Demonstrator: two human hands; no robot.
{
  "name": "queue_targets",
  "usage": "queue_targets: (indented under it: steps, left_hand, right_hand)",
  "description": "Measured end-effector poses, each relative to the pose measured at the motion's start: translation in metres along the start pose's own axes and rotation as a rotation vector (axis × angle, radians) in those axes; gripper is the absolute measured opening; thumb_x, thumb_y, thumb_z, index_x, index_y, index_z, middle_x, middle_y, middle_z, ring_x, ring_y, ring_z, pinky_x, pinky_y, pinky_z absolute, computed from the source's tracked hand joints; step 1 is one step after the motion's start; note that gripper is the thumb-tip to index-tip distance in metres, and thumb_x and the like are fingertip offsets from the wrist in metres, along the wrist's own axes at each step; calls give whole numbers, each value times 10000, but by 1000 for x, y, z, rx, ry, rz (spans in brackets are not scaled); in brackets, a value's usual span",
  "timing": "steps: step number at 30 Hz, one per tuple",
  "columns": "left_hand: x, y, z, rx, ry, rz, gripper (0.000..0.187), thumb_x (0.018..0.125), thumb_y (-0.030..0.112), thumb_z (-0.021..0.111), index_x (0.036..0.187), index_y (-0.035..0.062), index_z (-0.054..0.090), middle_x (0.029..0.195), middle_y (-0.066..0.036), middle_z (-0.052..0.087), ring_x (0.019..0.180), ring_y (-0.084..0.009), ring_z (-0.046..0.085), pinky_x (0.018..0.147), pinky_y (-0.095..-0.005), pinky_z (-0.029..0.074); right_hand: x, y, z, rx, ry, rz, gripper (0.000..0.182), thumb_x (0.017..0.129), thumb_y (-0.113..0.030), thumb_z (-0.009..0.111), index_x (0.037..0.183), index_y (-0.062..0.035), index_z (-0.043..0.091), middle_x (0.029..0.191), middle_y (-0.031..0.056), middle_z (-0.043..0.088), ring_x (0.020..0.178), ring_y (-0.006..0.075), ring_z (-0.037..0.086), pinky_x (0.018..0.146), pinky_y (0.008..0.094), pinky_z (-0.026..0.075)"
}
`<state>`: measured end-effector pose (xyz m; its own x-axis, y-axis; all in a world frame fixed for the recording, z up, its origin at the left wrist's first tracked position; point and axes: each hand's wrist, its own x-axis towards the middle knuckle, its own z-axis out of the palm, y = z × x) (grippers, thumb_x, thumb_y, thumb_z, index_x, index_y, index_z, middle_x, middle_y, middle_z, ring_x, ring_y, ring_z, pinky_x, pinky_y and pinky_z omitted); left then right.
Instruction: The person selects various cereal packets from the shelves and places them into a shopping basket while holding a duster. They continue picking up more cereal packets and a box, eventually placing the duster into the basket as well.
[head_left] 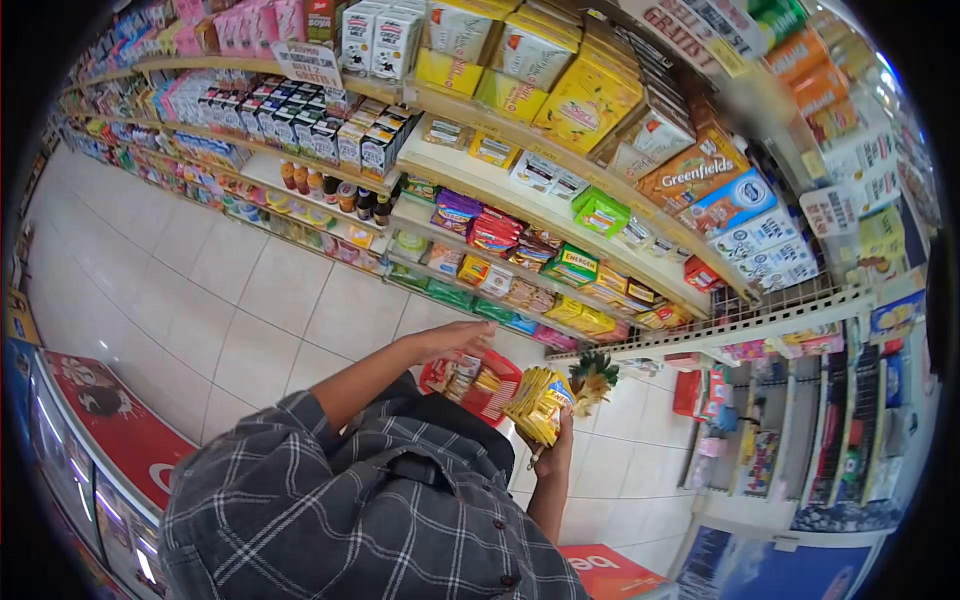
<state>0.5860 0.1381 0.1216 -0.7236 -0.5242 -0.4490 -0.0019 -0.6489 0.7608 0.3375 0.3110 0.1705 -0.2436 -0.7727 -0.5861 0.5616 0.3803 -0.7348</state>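
My right hand (556, 432) is closed around a bundle of yellow sachets (538, 405), printed with blue and white labels. Just beyond the sachets shows the fluffy green and brown head of a feather duster (594, 378). A thin stick end pokes out below the same hand; whether the fingers grip the duster cannot be made out. My left hand (452, 341) is stretched out with nothing in it, above the red basket (507, 372). Inside the basket lie several small packets (463, 377), partly covered by my arm and dark clothing.
Long store shelves (480, 165) run ahead, full of boxed milk, bottles and drink sachets. A hanging-goods rack (780, 430) stands at the right. A red-panelled glass cooler (110, 420) is at the lower left. The floor (260, 290) is white tile.
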Motion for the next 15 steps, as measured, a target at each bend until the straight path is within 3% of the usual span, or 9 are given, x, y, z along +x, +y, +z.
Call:
queue_targets:
  steps: [3, 5, 7, 9, 11, 12, 13, 15]
  left_hand:
    - [-18, -3, 15, 12, -194, -56, 907, 872, 681, 516, 1463, 30, 292, 1434, -207, 397, 1312, -324, 426, 1027, -430, 427]
    - [-17, -11, 23, -143, -271, 13, 789, 901, 580, 550, 1434, 35, 345, 1399, -153, 471, 1273, -253, 485, 1024, -403, 440]
    - [-31, -2, 34, -261, -283, 126, 675, 932, 484, 563, 1409, 41, 386, 1353, -121, 538, 1229, -206, 533, 1043, -379, 426]
    - [-50, 14, 18, -426, -269, 70, 630, 926, 458, 569, 1373, 32, 444, 1340, -118, 560, 1214, -193, 557, 1022, -376, 446]
    - [-60, 13, -3, -486, -229, 65, 672, 924, 470, 567, 1393, 17, 401, 1334, -123, 553, 1201, -190, 561, 1000, -370, 464]
    - [-61, 11, -12, -453, -169, 153, 679, 927, 456, 574, 1406, 16, 378, 1329, -123, 550, 1185, -193, 570, 993, -362, 468]
    - [-62, 6, -21, -421, -104, 238, 687, 931, 442, 581, 1420, 15, 356, 1324, -124, 548, 1169, -197, 579, 986, -354, 472]
    - [-71, 0, -31, -389, 25, 350, 698, 934, 417, 595, 1433, 9, 328, 1311, -124, 545, 1142, -197, 592, 970, -341, 482]
  right_hand:
    - [-18, -7, 35, -50, -20, -31, 598, 931, -445, 557, 1351, -36, 437, 1264, 141, 577, 1099, 261, 620, 913, 411, 529]
    - [-23, -8, 73, -88, -34, -79, 578, 943, -436, 545, 1346, -35, 439, 1251, 132, 581, 1106, 245, 613, 926, 392, 516]
    - [-14, -7, 106, -232, -85, -211, 420, 985, -313, 534, 1284, -23, 480, 1153, 83, 592, 1037, 167, 591, 941, 323, 462]
    - [-11, -13, 128, -660, -19, -384, 351, 1007, -304, 506, 1208, -16, 513, 1121, 99, 594, 979, 143, 580, 895, 305, 463]
    - [1, -15, 123, -909, 161, -546, 338, 1027, -327, 459, 1112, -8, 533, 1073, 108, 594, 919, 138, 582, 804, 292, 476]
    - [-7, -18, 136, -697, 156, -568, 377, 1039, -356, 409, 1028, -5, 546, 936, 93, 601, 784, 143, 593, 699, 298, 474]
    - [-17, -30, 132, -846, 107, -536, 489, 1038, -456, 327, 977, -17, 533, 830, 106, 619, 594, 146, 584, 557, 297, 509]
    - [-40, -36, 138, -788, 19, -415, 495, 1040, -466, 304, 858, -54, 510, 624, 36, 522, 491, 99, 488, 461, 243, 415]
